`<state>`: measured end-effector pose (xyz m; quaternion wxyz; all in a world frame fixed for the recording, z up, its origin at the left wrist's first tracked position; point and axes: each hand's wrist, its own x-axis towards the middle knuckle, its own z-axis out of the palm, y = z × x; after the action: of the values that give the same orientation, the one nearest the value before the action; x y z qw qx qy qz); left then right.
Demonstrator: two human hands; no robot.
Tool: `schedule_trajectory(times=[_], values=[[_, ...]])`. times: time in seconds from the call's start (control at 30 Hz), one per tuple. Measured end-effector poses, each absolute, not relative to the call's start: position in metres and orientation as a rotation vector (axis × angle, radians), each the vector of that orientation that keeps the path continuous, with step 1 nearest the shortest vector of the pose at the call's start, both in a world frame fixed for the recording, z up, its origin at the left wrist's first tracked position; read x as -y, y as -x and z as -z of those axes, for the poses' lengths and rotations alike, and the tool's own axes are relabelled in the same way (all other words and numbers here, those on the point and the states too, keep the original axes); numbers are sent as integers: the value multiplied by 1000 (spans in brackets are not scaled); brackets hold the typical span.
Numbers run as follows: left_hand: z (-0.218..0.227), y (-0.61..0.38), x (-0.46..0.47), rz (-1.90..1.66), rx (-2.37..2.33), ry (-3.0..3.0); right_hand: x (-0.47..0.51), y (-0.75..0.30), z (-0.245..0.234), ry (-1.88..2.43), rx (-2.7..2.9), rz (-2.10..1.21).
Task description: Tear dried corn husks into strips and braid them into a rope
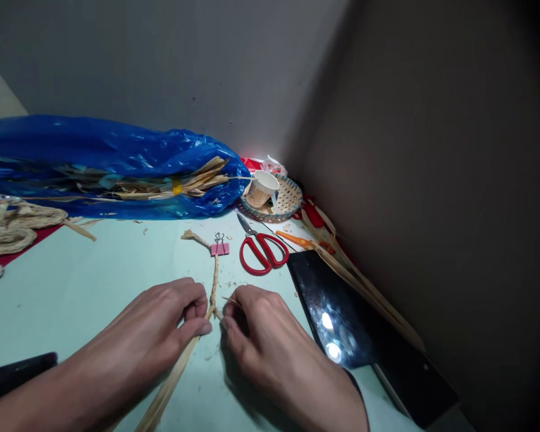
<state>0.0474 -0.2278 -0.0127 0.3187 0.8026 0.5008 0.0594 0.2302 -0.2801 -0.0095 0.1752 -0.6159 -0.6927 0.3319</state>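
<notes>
Pinching long straw strands (168, 387) in our left hand (180, 312) and a short strand (219, 314) in our right hand (252, 327), thumbs closed against fingers, we hold them just below the braided straw cord (215, 279) (gripped higher by a pink binder clip (220, 248)).

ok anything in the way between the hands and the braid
Nothing visible: left hand and right hand are at the near end of the braid. The pink clip grips it farther up; the red-handled scissors lie aside.
</notes>
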Motion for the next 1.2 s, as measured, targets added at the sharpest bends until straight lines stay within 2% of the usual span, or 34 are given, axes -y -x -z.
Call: schedule_trajectory(times=[0.17, 0.4, 0.6, 0.9, 1.2], values=[[14, -50, 225, -334, -1277, -1823, 270, -236, 21, 1597, 1850, -1046], [29, -49, 230, -441, -1083, -971, 269, -238, 19, 1522, 1656, -1212], [23, -47, 225, -346, -1144, -961, 270, -240, 10, 1576, 1706, -1271], [20, -49, 230, -404, -1298, -1000, 270, -244, 8, 1605, 1800, -1164], [15, -57, 231, -533, -1259, -1108, 269, -244, 6, 1579, 1832, -1125]])
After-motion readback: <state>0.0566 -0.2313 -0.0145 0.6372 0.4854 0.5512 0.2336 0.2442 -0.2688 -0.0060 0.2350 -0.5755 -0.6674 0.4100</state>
